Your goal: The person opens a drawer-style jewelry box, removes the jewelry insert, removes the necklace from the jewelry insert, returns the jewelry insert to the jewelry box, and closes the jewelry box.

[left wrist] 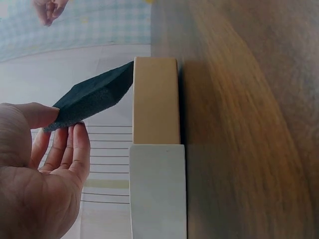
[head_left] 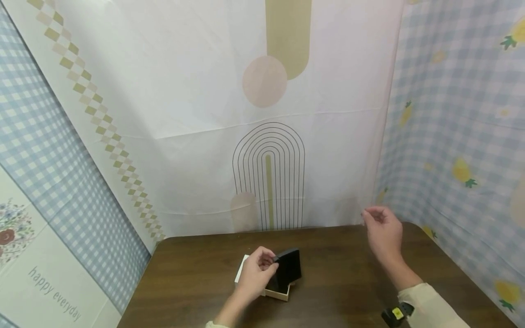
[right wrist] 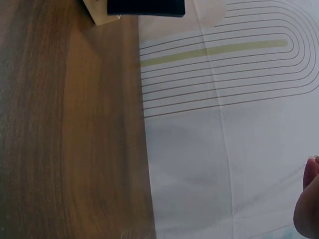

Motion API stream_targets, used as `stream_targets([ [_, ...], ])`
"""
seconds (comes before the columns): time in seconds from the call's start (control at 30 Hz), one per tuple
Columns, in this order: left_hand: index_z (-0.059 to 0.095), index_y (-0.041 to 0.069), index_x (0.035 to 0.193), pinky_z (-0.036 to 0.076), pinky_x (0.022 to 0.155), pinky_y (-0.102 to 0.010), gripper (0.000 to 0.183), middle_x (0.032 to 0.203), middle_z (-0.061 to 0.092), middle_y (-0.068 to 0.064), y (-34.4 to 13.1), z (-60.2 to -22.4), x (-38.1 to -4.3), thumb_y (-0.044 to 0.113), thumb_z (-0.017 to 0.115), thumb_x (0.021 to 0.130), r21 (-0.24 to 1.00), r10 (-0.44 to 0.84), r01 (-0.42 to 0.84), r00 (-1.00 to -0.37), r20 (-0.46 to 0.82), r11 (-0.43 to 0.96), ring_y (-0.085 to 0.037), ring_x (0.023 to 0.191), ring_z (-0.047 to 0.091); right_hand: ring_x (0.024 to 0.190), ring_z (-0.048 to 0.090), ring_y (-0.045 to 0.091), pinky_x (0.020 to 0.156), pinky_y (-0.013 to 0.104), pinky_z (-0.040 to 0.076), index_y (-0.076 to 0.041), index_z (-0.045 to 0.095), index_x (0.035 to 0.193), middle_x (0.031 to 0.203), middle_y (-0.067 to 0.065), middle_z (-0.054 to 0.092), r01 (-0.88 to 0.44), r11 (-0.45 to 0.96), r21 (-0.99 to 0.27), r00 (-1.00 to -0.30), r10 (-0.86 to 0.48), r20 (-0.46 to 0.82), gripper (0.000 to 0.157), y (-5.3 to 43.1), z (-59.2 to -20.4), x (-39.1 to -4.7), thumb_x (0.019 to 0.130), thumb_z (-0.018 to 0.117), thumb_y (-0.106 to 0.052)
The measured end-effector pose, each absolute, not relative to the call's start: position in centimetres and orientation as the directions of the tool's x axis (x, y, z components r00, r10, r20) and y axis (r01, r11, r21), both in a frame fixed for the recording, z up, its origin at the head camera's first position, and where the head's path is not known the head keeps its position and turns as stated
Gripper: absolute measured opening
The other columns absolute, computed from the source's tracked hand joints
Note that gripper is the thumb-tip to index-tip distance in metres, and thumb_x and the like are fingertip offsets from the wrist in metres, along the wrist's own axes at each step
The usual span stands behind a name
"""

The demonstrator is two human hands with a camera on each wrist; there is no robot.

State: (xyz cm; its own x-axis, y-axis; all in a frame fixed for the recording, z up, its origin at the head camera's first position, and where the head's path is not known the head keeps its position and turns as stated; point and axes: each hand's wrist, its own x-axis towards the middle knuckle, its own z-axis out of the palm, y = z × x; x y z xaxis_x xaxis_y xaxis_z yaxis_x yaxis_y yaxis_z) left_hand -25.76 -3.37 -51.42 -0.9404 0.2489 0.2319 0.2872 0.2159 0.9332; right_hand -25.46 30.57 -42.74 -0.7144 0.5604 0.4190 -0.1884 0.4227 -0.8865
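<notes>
Pale printed cloth (head_left: pixel 197 173) backs a dark wooden table (head_left: pixel 184 273) in the head view. On that table, our left hand (head_left: pixel 255 275) pinches a black foam pad (head_left: pixel 290 266), tilted up over an open tan box (head_left: pixel 277 296), with a white box part (head_left: pixel 241 271) just left of it. Our right hand (head_left: pixel 384 230) hangs well apart, fingers bent towards the thumb; we cannot tell whether they grip something tiny.

From the left wrist, we see thumb and fingertips pressing one edge of the pad, while its far edge appears to meet the box's rim. We judge the step in hand to be fitting or removing this pad; one moment cannot settle which. Either way, the next move calls for a light pinch and a straight path past the walls.

From the right wrist, only part of our right hand shows, which settles nothing about its grip.
</notes>
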Motion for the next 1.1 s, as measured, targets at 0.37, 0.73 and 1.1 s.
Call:
stream_targets([
  [0.37, 0.066, 0.004, 0.106, 0.057, 0.077, -0.017, 0.016, 0.100, 0.071, -0.011, -3.8, -51.4, -26.1, 0.008, 0.077, 0.095, 0.943, 0.219, 0.270, -0.949, 0.226, 0.197, -0.005, 0.085, 0.066, 0.073, 0.063, -0.006, 0.066, 0.013, 0.051, -0.004, 0.072, 0.110, 0.083, -0.021, 0.067, -0.082, 0.474, -0.877, -0.764, 0.535, 0.361, 0.018, 32.1, -44.4, -25.1, 0.102, 0.072, -0.020],
  [0.73, 0.067, 0.004, 0.107, 0.057, 0.078, -0.018, 0.017, 0.100, 0.071, -0.011, -4.7, -51.2, -26.4, 0.010, 0.077, 0.095, 0.936, 0.193, 0.282, -0.951, 0.243, 0.213, -0.007, 0.085, 0.066, 0.071, 0.059, -0.009, 0.066, 0.011, 0.049, -0.005, 0.073, 0.108, 0.077, -0.030, 0.061, -0.051, 0.484, -0.874, -0.746, 0.563, 0.355, 0.018, 33.7, -45.1, -24.8, 0.100, 0.074, -0.021],
  [1.1, 0.067, 0.005, 0.108, 0.056, 0.078, -0.017, 0.017, 0.103, 0.071, -0.012, -4.7, -50.9, -26.4, 0.012, 0.077, 0.096, 0.946, 0.181, 0.257, -0.958, 0.222, 0.199, -0.009, 0.087, 0.065, 0.067, 0.062, -0.001, 0.062, 0.019, 0.049, -0.005, 0.071, 0.108, 0.081, -0.004, 0.074, 0.052, 0.531, -0.846, -0.809, 0.519, 0.276, 0.019, 33.7, -47.3, -25.0, 0.102, 0.072, -0.023],
])
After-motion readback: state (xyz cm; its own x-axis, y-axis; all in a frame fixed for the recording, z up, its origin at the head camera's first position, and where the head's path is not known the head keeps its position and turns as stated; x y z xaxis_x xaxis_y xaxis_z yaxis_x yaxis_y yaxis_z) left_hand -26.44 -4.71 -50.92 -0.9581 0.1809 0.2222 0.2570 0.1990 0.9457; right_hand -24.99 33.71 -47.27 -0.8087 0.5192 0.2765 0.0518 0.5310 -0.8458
